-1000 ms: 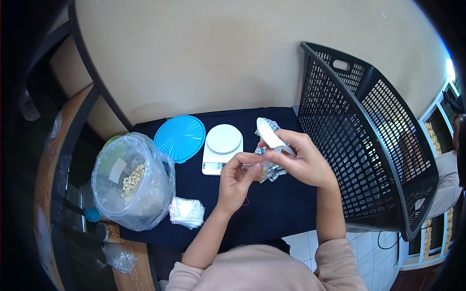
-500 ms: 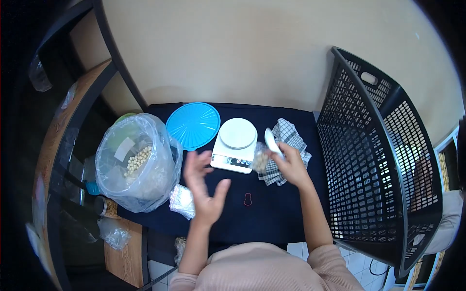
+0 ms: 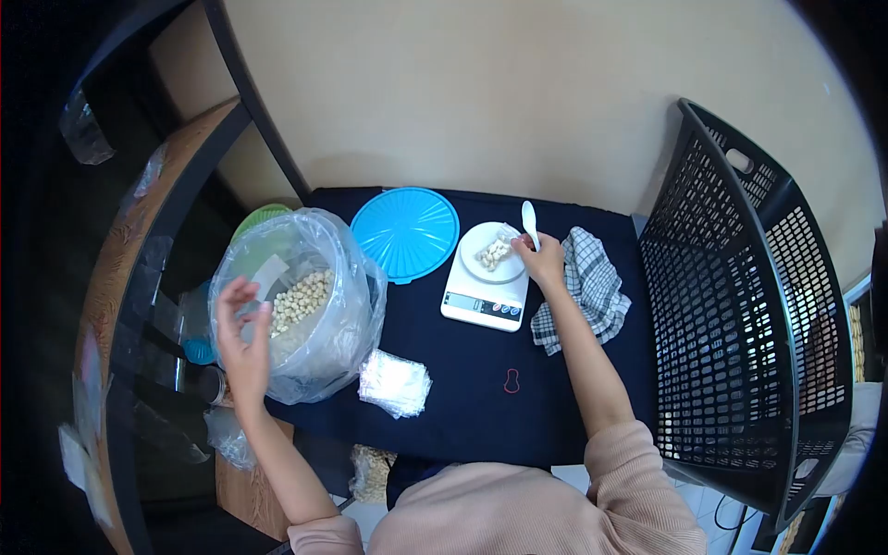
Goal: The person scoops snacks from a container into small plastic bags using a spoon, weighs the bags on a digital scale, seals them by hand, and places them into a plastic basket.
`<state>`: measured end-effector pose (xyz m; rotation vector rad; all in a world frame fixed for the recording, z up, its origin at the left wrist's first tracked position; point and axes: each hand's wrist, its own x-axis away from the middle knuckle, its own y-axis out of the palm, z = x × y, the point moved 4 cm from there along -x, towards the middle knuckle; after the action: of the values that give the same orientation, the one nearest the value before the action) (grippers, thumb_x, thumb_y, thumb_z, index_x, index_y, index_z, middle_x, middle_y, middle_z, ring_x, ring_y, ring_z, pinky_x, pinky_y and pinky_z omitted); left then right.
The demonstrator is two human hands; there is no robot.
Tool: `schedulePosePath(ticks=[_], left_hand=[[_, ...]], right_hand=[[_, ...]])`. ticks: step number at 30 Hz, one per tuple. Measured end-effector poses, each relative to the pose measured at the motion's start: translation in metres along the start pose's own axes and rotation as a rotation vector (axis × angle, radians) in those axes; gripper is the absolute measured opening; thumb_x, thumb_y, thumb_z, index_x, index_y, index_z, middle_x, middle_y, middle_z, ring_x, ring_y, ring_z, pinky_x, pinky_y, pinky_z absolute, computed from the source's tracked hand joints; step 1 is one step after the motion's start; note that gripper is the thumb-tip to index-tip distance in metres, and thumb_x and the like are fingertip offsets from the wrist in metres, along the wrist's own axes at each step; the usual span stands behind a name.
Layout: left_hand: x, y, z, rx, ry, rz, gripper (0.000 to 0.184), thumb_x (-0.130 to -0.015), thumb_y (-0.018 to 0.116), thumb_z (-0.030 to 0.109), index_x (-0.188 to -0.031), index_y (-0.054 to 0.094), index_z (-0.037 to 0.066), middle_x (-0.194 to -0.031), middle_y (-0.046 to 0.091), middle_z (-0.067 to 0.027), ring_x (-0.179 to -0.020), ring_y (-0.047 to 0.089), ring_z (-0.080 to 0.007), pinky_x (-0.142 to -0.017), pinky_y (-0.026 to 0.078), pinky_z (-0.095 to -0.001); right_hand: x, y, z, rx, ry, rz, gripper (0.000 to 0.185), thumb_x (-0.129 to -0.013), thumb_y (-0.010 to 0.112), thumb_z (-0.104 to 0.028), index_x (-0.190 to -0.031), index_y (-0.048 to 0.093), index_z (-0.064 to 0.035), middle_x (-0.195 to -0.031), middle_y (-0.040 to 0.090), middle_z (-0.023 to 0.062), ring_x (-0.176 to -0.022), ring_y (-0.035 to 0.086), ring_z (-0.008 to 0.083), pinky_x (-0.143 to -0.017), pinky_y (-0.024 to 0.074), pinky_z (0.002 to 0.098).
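My right hand (image 3: 546, 262) is closed around a white spoon (image 3: 529, 218), its bowl pointing up. Its fingertips are at the edge of a small clear bag (image 3: 496, 253) of pale, nut-like pieces lying on the round plate of a white kitchen scale (image 3: 481, 311). Whether they still grip the bag, I cannot tell. Over the left rim of a large plastic bag (image 3: 356, 319) hovers my left hand (image 3: 242, 347), fingers apart and holding nothing. Inside that bag is a heap of the same pale pieces (image 3: 303, 301).
A blue lid (image 3: 405, 233) lies behind the scale's left side. Small clear bags (image 3: 395, 383) are stacked in front, near a red rubber band (image 3: 511, 380). To the right are a checked cloth (image 3: 592, 287) and a tall black basket (image 3: 731, 305).
The small bag has moved from beside the scale onto its plate, carried by my right hand with the spoon. My left hand has swung left, from near the scale to the large bag.
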<state>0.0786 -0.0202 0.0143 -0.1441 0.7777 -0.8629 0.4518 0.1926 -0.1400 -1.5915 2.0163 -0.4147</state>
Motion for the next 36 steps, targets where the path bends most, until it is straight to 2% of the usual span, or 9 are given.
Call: schedulePosePath(ticks=[1,2,7,12,22,28,31,33,36], left_hand=[[0.004,0.009,0.002,-0.138,-0.055,-0.124,0.039,-0.079,0.060,0.008,-0.116,0.049,0.004,-0.102,0.057,-0.0079,-0.096,0.053,-0.0179,-0.083,0.037,-0.0301],[0.004,0.012,0.009,-0.133,-0.012,-0.113,0.038,-0.077,0.062,0.009,-0.113,0.051,0.005,-0.098,0.060,-0.0082,-0.094,0.054,-0.0179,-0.079,0.037,-0.0302],[0.007,0.013,0.006,-0.152,-0.076,-0.131,0.038,-0.079,0.061,0.010,-0.114,0.051,0.005,-0.098,0.060,-0.0087,-0.092,0.054,-0.0180,-0.077,0.037,-0.0299],[0.006,0.017,0.004,-0.166,-0.103,-0.184,0.036,-0.081,0.059,0.011,-0.115,0.050,0.004,-0.098,0.060,-0.0090,-0.090,0.055,-0.0179,-0.077,0.038,-0.0298],[0.006,0.016,0.005,-0.172,-0.139,-0.208,0.036,-0.082,0.058,0.014,-0.115,0.050,0.004,-0.097,0.060,-0.0093,-0.090,0.054,-0.0178,-0.077,0.038,-0.0298],[0.007,0.016,0.009,-0.189,-0.138,-0.207,0.036,-0.081,0.059,0.013,-0.114,0.051,0.003,-0.096,0.061,-0.0095,-0.088,0.054,-0.0188,-0.076,0.039,-0.0307],[0.007,0.016,0.009,-0.189,-0.124,-0.205,0.036,-0.080,0.059,0.012,-0.114,0.051,0.003,-0.095,0.061,-0.0096,-0.087,0.054,-0.0194,-0.075,0.040,-0.0312],[0.008,0.015,0.008,-0.180,-0.106,-0.200,0.036,-0.079,0.060,0.012,-0.113,0.051,0.003,-0.095,0.061,-0.0096,-0.087,0.054,-0.0197,-0.075,0.040,-0.0314],[0.007,0.014,0.007,-0.200,-0.120,-0.217,0.035,-0.082,0.057,0.013,-0.116,0.051,0.006,-0.098,0.060,-0.0062,-0.088,0.054,-0.0148,-0.077,0.036,-0.0291]], right_hand=[[0.005,-0.006,-0.007,-0.034,-0.007,-0.015,0.027,-0.069,0.069,-0.025,-0.079,0.066,-0.0004,-0.069,0.064,0.0133,-0.066,0.063,0.0272,-0.064,0.0479,0.0365],[0.005,-0.006,-0.003,-0.012,-0.018,0.034,0.027,-0.069,0.070,-0.025,-0.080,0.066,-0.0006,-0.071,0.063,0.0132,-0.067,0.062,0.0274,-0.064,0.0474,0.0371],[0.018,-0.026,0.002,0.013,-0.036,0.132,0.027,-0.071,0.069,-0.026,-0.082,0.066,-0.0017,-0.071,0.061,0.0122,-0.066,0.060,0.0273,-0.062,0.0462,0.0373],[0.023,-0.036,0.005,-0.093,0.147,0.024,0.030,-0.073,0.068,-0.028,-0.085,0.066,-0.0006,-0.068,0.063,0.0062,-0.063,0.059,0.0132,-0.061,0.0456,0.0268],[0.020,-0.024,0.005,-0.150,0.354,-0.163,0.032,-0.076,0.064,-0.034,-0.083,0.067,-0.0021,-0.060,0.063,0.0037,-0.059,0.058,0.0113,-0.059,0.0433,0.0254],[0.010,-0.015,0.001,-0.014,0.250,-0.162,0.031,-0.074,0.064,-0.033,-0.072,0.068,-0.0019,-0.055,0.062,0.0049,-0.053,0.059,0.0148,-0.056,0.0459,0.0285],[0.007,-0.009,-0.005,-0.062,0.267,-0.159,0.027,-0.075,0.066,-0.027,-0.080,0.067,0.0003,-0.057,0.060,0.0026,-0.051,0.054,0.0087,-0.051,0.0414,0.0236],[0.003,-0.004,-0.002,-0.053,0.275,-0.143,0.024,-0.074,0.066,-0.024,-0.079,0.067,-0.0012,-0.060,0.061,0.0032,-0.056,0.057,0.0092,-0.055,0.0439,0.0236],[0.005,-0.006,-0.023,-0.038,-0.089,-0.029,0.016,-0.072,0.067,-0.019,-0.079,0.066,-0.0037,-0.064,0.061,0.0080,-0.057,0.059,0.0189,-0.054,0.0435,0.0303]])
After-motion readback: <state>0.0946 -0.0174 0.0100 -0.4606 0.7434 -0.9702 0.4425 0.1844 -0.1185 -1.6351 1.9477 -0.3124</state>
